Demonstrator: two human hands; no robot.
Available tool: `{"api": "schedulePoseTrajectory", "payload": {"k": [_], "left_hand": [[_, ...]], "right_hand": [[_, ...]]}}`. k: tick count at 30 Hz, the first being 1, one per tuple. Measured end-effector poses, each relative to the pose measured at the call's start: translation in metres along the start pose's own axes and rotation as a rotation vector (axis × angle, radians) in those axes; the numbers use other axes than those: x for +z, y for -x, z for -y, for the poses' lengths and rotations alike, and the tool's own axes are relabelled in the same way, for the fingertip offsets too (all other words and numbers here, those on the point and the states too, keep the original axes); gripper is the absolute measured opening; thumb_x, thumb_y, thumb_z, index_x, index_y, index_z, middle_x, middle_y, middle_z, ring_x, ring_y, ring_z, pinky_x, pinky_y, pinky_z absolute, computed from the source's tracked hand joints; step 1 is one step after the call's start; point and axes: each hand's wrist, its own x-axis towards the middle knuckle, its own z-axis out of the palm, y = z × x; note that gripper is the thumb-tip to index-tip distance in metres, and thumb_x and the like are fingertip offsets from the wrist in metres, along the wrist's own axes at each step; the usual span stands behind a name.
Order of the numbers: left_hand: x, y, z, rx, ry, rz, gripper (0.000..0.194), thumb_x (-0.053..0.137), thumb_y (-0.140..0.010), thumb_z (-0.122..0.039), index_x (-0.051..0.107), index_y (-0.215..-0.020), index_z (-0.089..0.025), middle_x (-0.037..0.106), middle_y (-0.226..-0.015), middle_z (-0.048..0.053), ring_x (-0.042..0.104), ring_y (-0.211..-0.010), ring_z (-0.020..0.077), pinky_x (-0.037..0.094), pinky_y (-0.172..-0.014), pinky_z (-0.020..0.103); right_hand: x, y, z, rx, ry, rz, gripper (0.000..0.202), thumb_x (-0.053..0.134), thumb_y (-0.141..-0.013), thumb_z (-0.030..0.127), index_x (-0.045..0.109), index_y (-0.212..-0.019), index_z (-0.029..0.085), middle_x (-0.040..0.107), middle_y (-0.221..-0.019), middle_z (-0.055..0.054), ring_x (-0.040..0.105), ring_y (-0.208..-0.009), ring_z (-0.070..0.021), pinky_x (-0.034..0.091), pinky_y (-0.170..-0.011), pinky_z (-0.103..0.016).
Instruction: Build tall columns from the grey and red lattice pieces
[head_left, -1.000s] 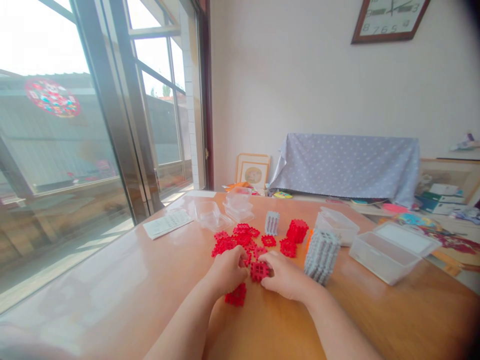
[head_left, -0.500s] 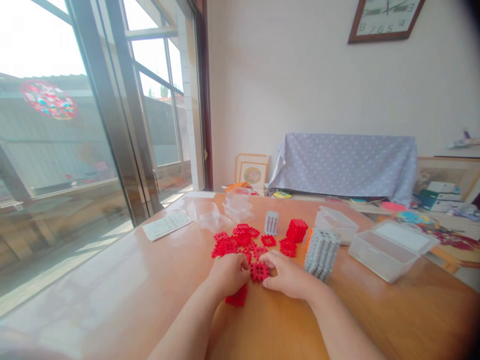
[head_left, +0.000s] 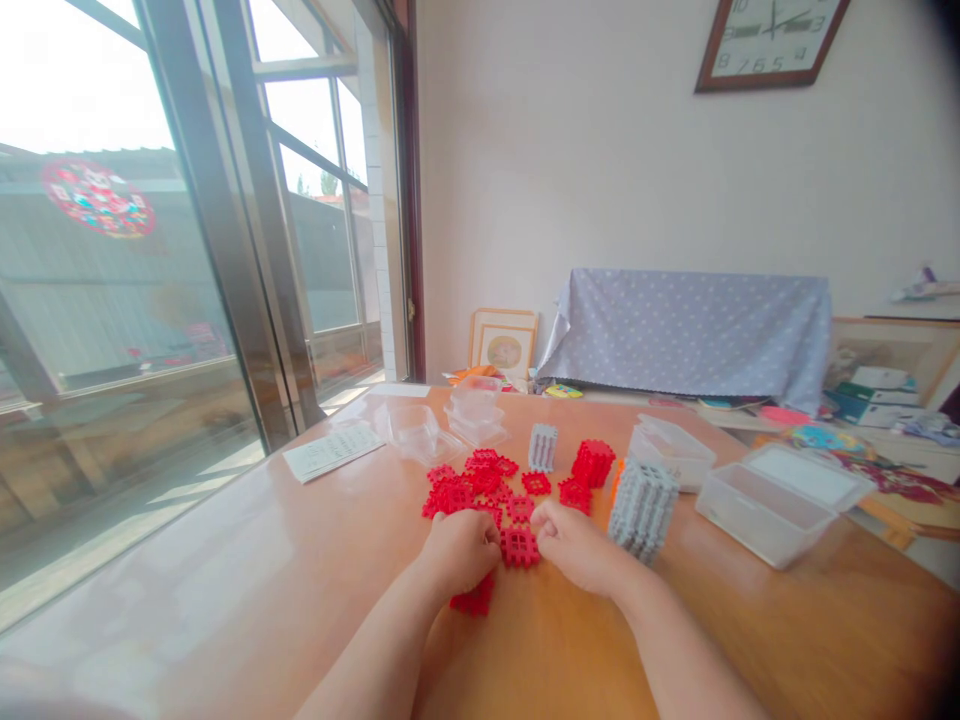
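Note:
Red lattice pieces (head_left: pixel 480 480) lie in a loose pile on the table, beyond my hands. Between my hands is a red square piece (head_left: pixel 518 547). My left hand (head_left: pixel 461 548) is closed at that piece's left edge, and its fingertips are partly hidden. Under and in front of this hand sits another red piece (head_left: pixel 474 598). My right hand (head_left: pixel 574 542) has its fingers curled together at the right side of the square piece; what they hold, if anything, is too small to make out. A red stack (head_left: pixel 593 463) stands further back.
A tall grey stack (head_left: pixel 643 508) stands right of my right hand, and a smaller grey stack (head_left: pixel 543 447) further back. Clear plastic boxes (head_left: pixel 765 510) are at the right, clear trays (head_left: pixel 414 430) at the back left, and a paper sheet (head_left: pixel 332 452) at the left.
My right hand's fingers, apart before, have curled together and moved slightly away from the square red piece. My left hand has hardly moved.

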Motion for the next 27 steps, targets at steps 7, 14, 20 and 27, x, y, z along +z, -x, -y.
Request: {"api": "schedulePoseTrajectory", "payload": {"k": [7, 14, 20, 27], "left_hand": [[-0.005, -0.001, 0.010, 0.002, -0.022, -0.078, 0.017, 0.052, -0.074, -0.015, 0.066, -0.074, -0.025, 0.070, -0.077, -0.001, 0.061, -0.076, 0.0191, 0.039, -0.075, 0.029], [-0.012, -0.005, 0.015, -0.004, -0.144, -0.241, 0.011, 0.057, -0.077, -0.024, 0.065, -0.086, -0.024, 0.068, -0.101, 0.005, 0.056, -0.102, 0.0270, 0.036, -0.086, 0.038], [-0.008, -0.006, 0.012, 0.007, -0.218, -0.165, 0.012, 0.058, -0.075, -0.020, 0.065, -0.084, -0.024, 0.063, -0.103, 0.008, 0.052, -0.106, 0.0292, 0.035, -0.090, 0.042], [-0.011, -0.006, 0.012, 0.009, -0.270, -0.129, 0.017, 0.053, -0.077, -0.015, 0.066, -0.084, -0.023, 0.061, -0.109, 0.010, 0.051, -0.108, 0.0299, 0.036, -0.091, 0.043]], "right_hand": [[-0.002, -0.001, -0.001, 0.001, -0.003, -0.020, 0.027, 0.055, -0.081, 0.018, 0.061, -0.107, 0.020, 0.066, -0.081, 0.001, 0.059, -0.073, -0.0150, 0.039, -0.064, -0.026], [-0.005, -0.004, 0.002, -0.028, -0.013, -0.101, 0.027, 0.054, -0.085, 0.024, 0.062, -0.111, 0.020, 0.064, -0.074, 0.002, 0.058, -0.069, -0.0149, 0.038, -0.063, -0.026], [-0.002, -0.004, 0.004, -0.053, -0.021, -0.129, 0.032, 0.054, -0.088, 0.030, 0.062, -0.118, 0.020, 0.065, -0.075, 0.002, 0.059, -0.068, -0.0152, 0.038, -0.061, -0.026], [0.002, -0.007, 0.001, -0.087, -0.023, -0.138, 0.037, 0.055, -0.088, 0.032, 0.061, -0.123, 0.022, 0.067, -0.078, 0.001, 0.062, -0.071, -0.0163, 0.040, -0.064, -0.027]]}}
